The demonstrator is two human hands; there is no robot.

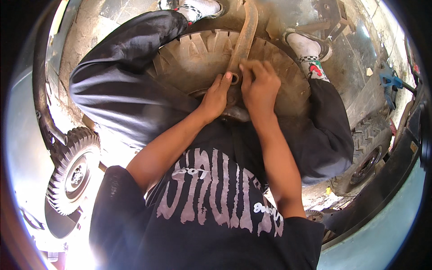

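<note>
A long, curved, rusty metal bar (246,36), resembling a leaf spring, reaches from the far edge down to my lap. Its near end has a round eye (234,78). My left hand (216,100) grips that end from the left, its thumb beside the eye. Just right of the bar, my right hand (261,85) is closed with curled fingers, their tips near the bar and slightly blurred. Whatever sits between those fingertips, if anything, is too hidden to tell. Below the bar lies a big, dusty tire (198,49) between my legs.
A wheel with chunky tread (74,173) stands at the left, and another wheel (366,153) at the right. A blue tool-like object (390,81) lies at the far right. Metal brackets (330,20) rest on the floor beyond my right foot. Pale blue body panels curve along both sides.
</note>
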